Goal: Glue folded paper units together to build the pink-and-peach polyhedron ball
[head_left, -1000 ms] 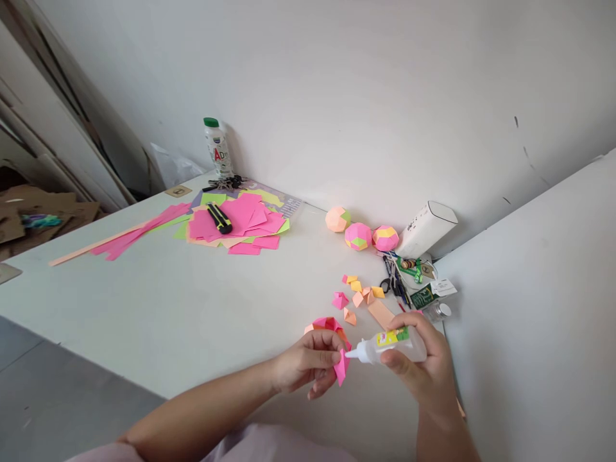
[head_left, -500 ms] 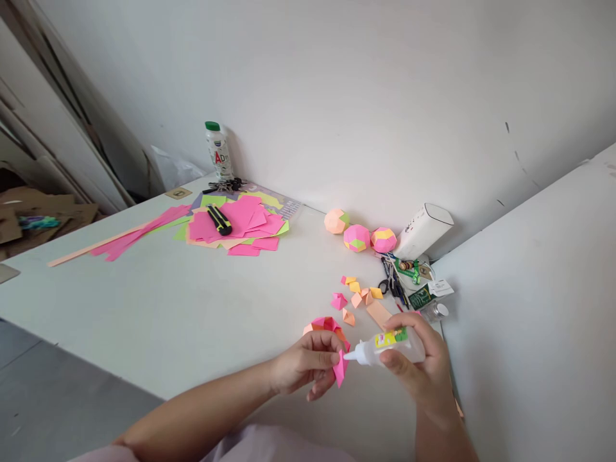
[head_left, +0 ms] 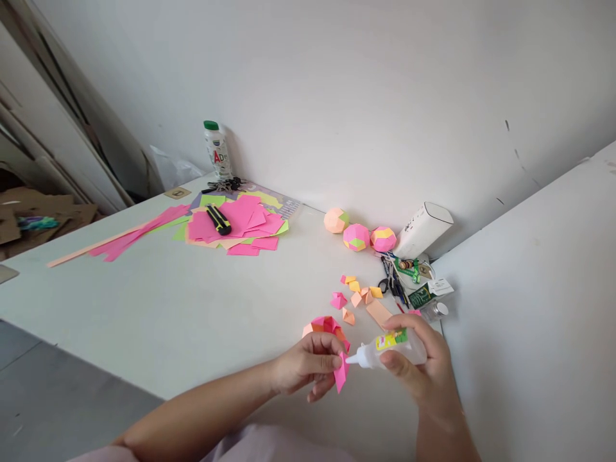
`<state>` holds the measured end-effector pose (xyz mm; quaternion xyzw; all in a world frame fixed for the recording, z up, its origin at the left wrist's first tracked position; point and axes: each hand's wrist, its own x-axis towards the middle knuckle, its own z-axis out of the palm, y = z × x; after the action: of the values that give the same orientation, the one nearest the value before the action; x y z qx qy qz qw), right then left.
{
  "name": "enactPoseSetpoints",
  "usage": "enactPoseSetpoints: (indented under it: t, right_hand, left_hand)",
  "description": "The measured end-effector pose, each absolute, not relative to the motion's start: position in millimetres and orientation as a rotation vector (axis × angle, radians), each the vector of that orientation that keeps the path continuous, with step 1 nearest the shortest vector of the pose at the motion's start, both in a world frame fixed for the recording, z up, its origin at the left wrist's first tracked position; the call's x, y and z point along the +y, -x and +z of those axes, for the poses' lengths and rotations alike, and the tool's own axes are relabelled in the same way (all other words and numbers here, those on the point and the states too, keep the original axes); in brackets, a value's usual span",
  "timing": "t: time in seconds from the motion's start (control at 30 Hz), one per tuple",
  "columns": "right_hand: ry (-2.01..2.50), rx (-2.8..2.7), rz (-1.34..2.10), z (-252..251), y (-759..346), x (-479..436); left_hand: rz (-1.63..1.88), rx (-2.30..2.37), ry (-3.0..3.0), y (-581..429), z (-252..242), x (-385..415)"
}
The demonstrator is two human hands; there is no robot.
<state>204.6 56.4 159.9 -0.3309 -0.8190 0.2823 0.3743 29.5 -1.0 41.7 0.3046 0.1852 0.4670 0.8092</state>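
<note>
Item: remotely I log one bright-pink folded-paper piece, pinched in left hand; likely light, easily creased (I'd grip edges). Item: one translucent plastic squeeze bottle, right hand wrapped round it, nozzle just beside that piece.

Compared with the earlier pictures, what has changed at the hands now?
The nozzle of the squeeze bottle and the lower tip of the pink paper piece moved slightly down in the picture. Nothing was grasped or released: left hand still holds the piece, right hand the bottle. The paper balls stayed.
</note>
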Motion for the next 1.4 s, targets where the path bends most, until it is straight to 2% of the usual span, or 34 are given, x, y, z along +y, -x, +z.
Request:
enactPoseSetpoints:
  t: [1.4]
  right_hand:
    - [0.83, -2.153, 0.803, 153.7, -206.6, 59.6]
  left_hand:
    - [1.01, 0.464, -0.683, -28.6, 48.1, 0.7]
